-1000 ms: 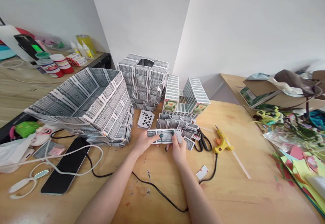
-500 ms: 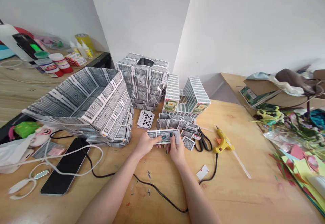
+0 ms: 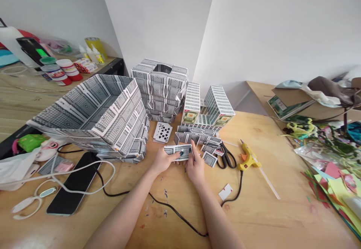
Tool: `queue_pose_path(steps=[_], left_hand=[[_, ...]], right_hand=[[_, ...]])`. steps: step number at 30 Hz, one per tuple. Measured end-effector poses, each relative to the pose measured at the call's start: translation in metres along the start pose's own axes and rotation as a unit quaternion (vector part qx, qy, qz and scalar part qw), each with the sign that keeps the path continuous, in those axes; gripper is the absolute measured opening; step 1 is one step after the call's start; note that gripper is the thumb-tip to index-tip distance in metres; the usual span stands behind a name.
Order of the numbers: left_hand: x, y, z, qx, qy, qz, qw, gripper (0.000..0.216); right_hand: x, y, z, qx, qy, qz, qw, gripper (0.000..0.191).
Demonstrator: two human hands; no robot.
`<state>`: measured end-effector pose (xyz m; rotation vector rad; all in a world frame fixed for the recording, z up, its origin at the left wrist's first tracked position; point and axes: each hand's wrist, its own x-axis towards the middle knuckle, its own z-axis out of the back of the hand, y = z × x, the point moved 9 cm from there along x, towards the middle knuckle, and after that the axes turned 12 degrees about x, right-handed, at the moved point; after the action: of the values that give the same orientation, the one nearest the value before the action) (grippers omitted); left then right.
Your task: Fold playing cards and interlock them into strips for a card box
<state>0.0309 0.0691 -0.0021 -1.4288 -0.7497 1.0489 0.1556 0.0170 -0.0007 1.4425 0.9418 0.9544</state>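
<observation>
Between my two hands is a playing card strip, grey-patterned back facing me, held low over the table. My left hand pinches its left part, thumb on the front. At the right end my right hand grips it, with the end bent up beside the thumb. Just beyond stand folded cards in a row, with a few loose card pieces to the right. A small stack of face-up playing cards, ten of spades on top, lies beyond my left hand.
Black scissors and a yellow glue gun lie to the right, its cord crossing in front. Card-built containers and stacked card boxes stand behind. A phone and white cable lie left.
The right end of the card strip has gone from flat to bent upward under my right fingers. My left hand keeps its hold.
</observation>
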Motion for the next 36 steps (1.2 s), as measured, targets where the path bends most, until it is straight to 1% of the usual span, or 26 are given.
queue_pose_path(steps=[3, 5, 7, 10, 12, 15, 18, 21, 24, 28, 33, 36], left_hand=[[-0.001, -0.003, 0.001, -0.008, -0.009, -0.011, 1.000, 0.012], [-0.003, -0.005, -0.002, -0.010, -0.002, -0.017, 1.000, 0.012], [-0.004, -0.005, -0.006, -0.006, 0.007, -0.018, 1.000, 0.012], [-0.005, -0.003, -0.011, -0.009, 0.015, -0.009, 1.000, 0.013], [-0.005, -0.001, -0.012, -0.021, 0.019, 0.004, 1.000, 0.014], [-0.005, 0.003, -0.013, -0.031, 0.022, 0.017, 0.999, 0.016], [-0.004, 0.004, -0.015, -0.022, 0.032, 0.021, 0.999, 0.017], [-0.004, 0.005, -0.016, 0.003, 0.032, 0.010, 0.999, 0.017], [-0.002, 0.007, -0.016, 0.036, 0.013, 0.007, 0.999, 0.018], [-0.001, 0.010, -0.014, 0.049, -0.007, 0.016, 0.999, 0.016], [0.000, 0.007, -0.017, 0.037, 0.025, 0.017, 0.999, 0.018], [0.000, 0.005, -0.013, 0.029, 0.009, 0.018, 0.999, 0.017]], right_hand=[[0.000, -0.004, 0.000, 0.061, -0.014, -0.035, 0.997, 0.048], [0.001, -0.009, 0.000, 0.119, -0.022, -0.068, 0.990, 0.047], [0.003, -0.013, 0.002, 0.153, -0.042, -0.087, 0.983, 0.046], [0.004, -0.015, 0.008, 0.167, -0.068, -0.091, 0.979, 0.042], [0.005, -0.012, 0.009, 0.162, -0.068, -0.081, 0.981, 0.040], [0.005, -0.005, 0.009, 0.122, -0.051, -0.050, 0.990, 0.040], [0.004, 0.004, 0.012, 0.022, -0.056, 0.007, 0.998, 0.040], [0.001, 0.011, 0.018, -0.090, -0.091, 0.070, 0.989, 0.039], [0.001, 0.011, 0.019, -0.152, -0.096, 0.096, 0.979, 0.040], [0.003, 0.013, 0.019, -0.168, -0.095, 0.114, 0.975, 0.040], [0.002, 0.018, 0.017, -0.162, -0.097, 0.127, 0.974, 0.037], [0.000, 0.018, 0.012, -0.165, -0.076, 0.133, 0.974, 0.034]])
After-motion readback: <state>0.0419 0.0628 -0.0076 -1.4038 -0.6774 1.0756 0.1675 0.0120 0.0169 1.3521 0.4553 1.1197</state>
